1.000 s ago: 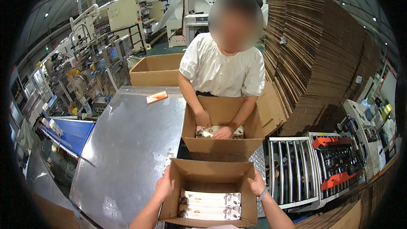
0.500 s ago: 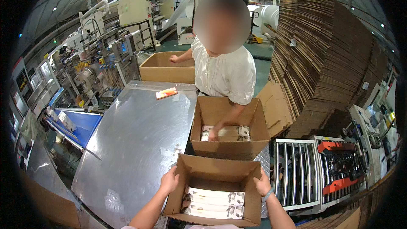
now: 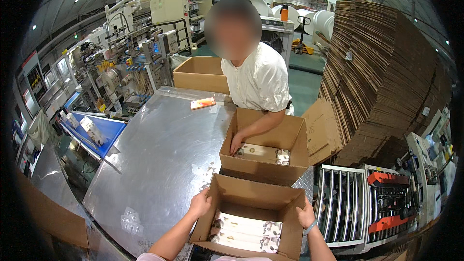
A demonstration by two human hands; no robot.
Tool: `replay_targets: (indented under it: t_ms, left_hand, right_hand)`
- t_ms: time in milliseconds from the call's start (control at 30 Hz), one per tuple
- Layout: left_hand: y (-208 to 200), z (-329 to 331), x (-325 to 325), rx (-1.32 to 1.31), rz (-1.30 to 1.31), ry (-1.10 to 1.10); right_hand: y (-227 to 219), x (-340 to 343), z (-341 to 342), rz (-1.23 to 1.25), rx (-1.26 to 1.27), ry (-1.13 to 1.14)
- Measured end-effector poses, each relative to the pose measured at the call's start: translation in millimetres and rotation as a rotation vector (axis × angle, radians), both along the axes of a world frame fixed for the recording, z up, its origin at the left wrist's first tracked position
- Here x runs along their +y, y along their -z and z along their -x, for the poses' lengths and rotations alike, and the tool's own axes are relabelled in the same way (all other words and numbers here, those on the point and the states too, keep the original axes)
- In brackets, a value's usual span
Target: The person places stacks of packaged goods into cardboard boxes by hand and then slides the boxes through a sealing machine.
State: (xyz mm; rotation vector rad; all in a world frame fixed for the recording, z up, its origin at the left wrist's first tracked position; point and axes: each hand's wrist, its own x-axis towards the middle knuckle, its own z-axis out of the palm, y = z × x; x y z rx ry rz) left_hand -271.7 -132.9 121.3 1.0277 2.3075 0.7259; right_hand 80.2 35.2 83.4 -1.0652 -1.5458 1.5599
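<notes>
Far carton [image 3: 263,171] as obstacle ahead

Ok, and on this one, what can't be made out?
All in the head view:
Floor of the near carton under the white packs: covered by them.
Some fingers of the left hand and right hand: hidden by the hands themselves and the walls.
Floor of the back carton: hidden by its front wall.
Face of the co-worker: blurred.

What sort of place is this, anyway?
Probably a factory packing area: an open carton of white packs is in the foreground, a tall stack of flattened cardboard stands at the right, and machinery fills the left background.
</notes>
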Motion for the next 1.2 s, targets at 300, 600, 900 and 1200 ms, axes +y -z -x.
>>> replay_targets:
  t_ms: [300,600,900,1200]
  left_hand:
    - [18.0,5.3,-4.9,0.081,-0.096,0.027]
    - [4.5,24.8,-4.7,0.184,-0.303,0.038]
    - [-88.2,302.0,-4.8,0.699,0.187,-0.451]
    - [-35.1,342.7,-64.9,0.651,0.135,-0.410]
  right_hand:
    - [5.4,3.2,0.5,-0.018,0.052,0.012]
    - [-9.1,1.9,5.5,-0.133,-0.135,-0.009]
    - [-26.7,-1.8,6.5,0.121,-0.264,0.133]
    - [-11.3,6.2,13.6,0.019,-0.287,0.090]
